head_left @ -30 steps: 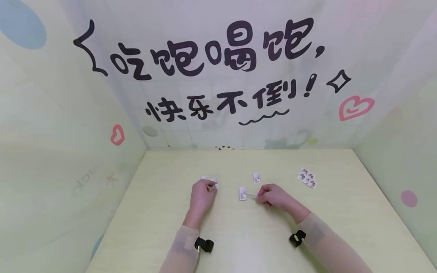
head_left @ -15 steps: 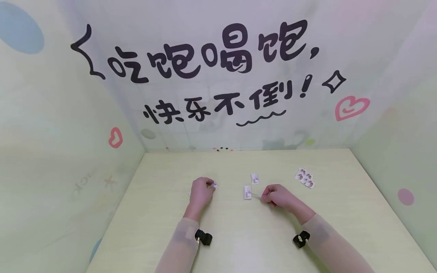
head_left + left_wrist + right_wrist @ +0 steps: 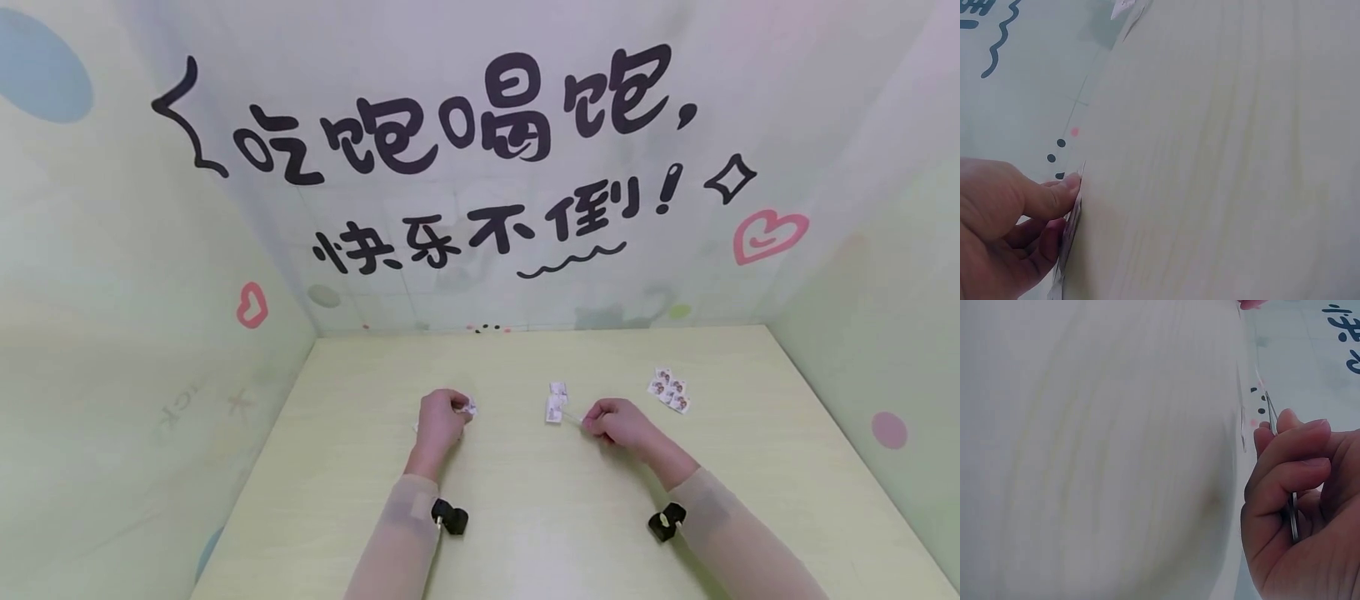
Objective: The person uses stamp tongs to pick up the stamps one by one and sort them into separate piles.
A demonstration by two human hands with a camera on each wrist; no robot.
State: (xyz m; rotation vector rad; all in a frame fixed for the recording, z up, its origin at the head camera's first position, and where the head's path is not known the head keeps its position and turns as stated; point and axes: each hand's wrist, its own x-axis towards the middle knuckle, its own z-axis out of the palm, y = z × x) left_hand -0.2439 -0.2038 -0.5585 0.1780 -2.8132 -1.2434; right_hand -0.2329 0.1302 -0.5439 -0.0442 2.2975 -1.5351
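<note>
My right hand (image 3: 618, 422) grips slim metal tweezers (image 3: 1293, 519), their pointed tips reaching left. At those tips is a small white printed card (image 3: 553, 410), just in front of another such card (image 3: 558, 388); whether the two overlap is hard to tell. On the left, my left hand (image 3: 440, 421) has thumb and fingertips at a small printed card (image 3: 1072, 228), seemingly pinching its edge. Part of that card, and a further white piece by the wrist side, are hidden behind the hand.
Several overlapping printed cards (image 3: 670, 390) lie at the back right of the pale wooden table (image 3: 517, 500). Fabric walls (image 3: 420, 300) with lettering enclose the back and both sides. A black strap device (image 3: 450, 517) sits on each wrist.
My right hand has moved right and slightly away, bringing the card at the tweezer tips up to the one behind it. My left hand stays at its card. The head view has shifted slightly.
</note>
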